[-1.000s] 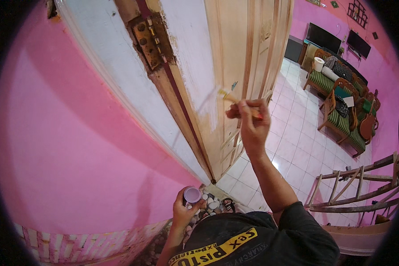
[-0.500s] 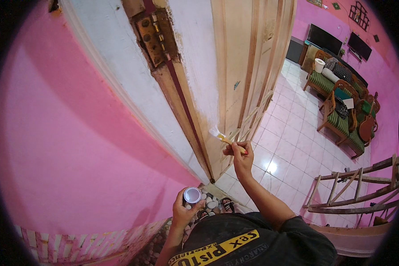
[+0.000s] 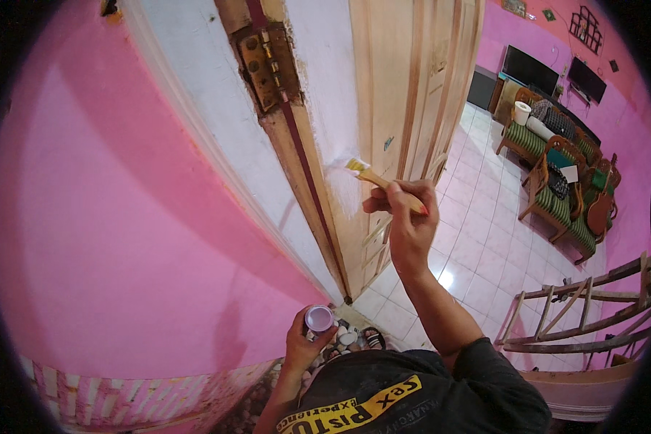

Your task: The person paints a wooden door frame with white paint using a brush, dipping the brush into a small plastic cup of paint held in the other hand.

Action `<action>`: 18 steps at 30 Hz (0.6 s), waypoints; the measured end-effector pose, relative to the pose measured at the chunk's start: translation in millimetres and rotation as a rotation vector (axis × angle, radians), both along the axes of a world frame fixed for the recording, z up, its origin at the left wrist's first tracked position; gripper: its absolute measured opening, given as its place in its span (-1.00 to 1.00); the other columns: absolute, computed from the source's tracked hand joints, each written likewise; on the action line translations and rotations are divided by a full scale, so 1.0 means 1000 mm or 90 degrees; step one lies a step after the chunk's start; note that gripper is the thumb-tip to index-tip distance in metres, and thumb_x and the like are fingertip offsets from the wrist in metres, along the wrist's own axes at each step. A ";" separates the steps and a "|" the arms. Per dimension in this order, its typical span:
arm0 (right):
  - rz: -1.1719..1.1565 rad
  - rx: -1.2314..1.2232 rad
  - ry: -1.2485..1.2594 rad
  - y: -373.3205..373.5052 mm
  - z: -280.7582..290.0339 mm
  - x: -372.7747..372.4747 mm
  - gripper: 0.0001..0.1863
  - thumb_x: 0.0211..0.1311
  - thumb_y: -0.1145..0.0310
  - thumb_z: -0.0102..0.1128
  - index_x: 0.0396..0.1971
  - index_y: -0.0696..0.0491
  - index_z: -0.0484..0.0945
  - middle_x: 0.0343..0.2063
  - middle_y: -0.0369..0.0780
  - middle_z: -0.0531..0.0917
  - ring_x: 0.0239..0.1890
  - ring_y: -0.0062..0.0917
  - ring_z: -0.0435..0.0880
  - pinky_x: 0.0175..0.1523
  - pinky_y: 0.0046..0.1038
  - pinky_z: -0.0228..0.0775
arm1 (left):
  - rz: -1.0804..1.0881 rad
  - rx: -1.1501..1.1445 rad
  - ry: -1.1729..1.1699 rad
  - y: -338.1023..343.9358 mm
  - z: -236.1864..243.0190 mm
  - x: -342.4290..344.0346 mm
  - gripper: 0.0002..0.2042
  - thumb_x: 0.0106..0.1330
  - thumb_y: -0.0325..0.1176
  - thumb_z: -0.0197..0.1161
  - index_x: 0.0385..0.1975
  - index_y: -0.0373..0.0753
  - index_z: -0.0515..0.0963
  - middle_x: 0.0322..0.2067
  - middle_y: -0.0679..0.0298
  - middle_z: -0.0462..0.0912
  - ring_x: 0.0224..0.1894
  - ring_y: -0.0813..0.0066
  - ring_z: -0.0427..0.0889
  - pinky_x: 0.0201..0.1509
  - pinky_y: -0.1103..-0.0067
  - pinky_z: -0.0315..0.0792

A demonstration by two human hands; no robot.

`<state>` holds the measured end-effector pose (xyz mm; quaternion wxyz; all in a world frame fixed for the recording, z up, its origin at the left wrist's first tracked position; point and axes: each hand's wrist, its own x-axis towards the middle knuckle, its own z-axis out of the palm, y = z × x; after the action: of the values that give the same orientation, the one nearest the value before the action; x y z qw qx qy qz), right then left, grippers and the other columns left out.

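Observation:
With my right hand (image 3: 409,217) I grip the wooden handle of a paintbrush (image 3: 372,177), its tip end red. The bristles carry white paint and press on the edge strip of a wooden door (image 3: 390,94). White paint (image 3: 325,87) covers that strip above the brush and fades into streaks just below it; bare wood shows further down. My left hand (image 3: 304,343) wraps round a small round tub (image 3: 319,318) of whitish paint, held low and upright near the door's foot. A rusty hinge (image 3: 267,66) joins the door to the frame above.
A pink wall (image 3: 123,239) and a white door frame (image 3: 195,101) stand at left. At right, a wooden ladder (image 3: 586,315) rests on the white tiled floor (image 3: 470,224). Behind it are chairs with striped cushions (image 3: 553,202) and two dark screens (image 3: 530,66). Pebbled ground (image 3: 257,405) lies below me.
My right hand and the brush have moved up the door's edge strip, leaving fresh white streaks. My left hand still holds the tub in nearly the same place.

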<state>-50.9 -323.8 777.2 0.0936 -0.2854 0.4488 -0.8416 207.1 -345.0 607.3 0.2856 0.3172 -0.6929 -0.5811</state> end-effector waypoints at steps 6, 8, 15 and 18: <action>-0.003 -0.032 -0.029 -0.004 -0.064 0.009 -0.89 0.47 0.46 0.07 -0.19 0.16 0.35 -0.36 -0.05 0.69 -0.36 -0.40 0.75 -0.15 -0.41 0.61 | -0.017 0.020 0.026 0.001 -0.002 0.000 -0.38 0.12 -0.43 0.56 0.16 -0.33 0.39 -0.01 0.23 0.59 0.04 0.49 0.59 0.13 0.54 0.49; -0.023 0.025 -0.038 -0.003 -0.098 0.011 -0.87 0.46 0.45 0.09 -0.19 0.16 0.35 -0.37 -0.06 0.69 -0.38 -0.42 0.74 -0.16 -0.42 0.61 | -0.022 0.010 0.025 0.002 0.005 -0.001 -0.39 0.13 -0.43 0.55 0.16 -0.34 0.40 -0.02 0.22 0.60 0.04 0.49 0.59 0.14 0.53 0.49; 0.009 0.171 -0.182 0.023 -0.153 0.007 -0.82 0.45 0.42 0.12 -0.23 0.19 0.35 -0.44 -0.12 0.66 -0.44 -0.48 0.70 -0.31 -0.48 0.58 | 0.015 -0.045 0.009 0.000 0.009 0.002 -0.42 0.12 -0.30 0.57 0.10 -0.33 0.46 -0.09 0.19 0.68 -0.01 0.46 0.66 0.12 0.49 0.51; 0.015 0.185 -0.155 0.015 -0.133 0.002 -0.82 0.45 0.41 0.13 -0.23 0.19 0.35 -0.45 -0.13 0.65 -0.45 -0.51 0.68 -0.34 -0.50 0.54 | 0.000 -0.053 -0.006 -0.001 0.011 0.002 -0.41 0.11 -0.29 0.57 0.10 -0.33 0.46 -0.08 0.19 0.68 -0.01 0.45 0.66 0.13 0.49 0.51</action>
<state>-48.8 -309.3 644.5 0.1973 -0.1697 0.5478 -0.7951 209.4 -346.1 618.3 0.2951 0.3078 -0.7179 -0.5503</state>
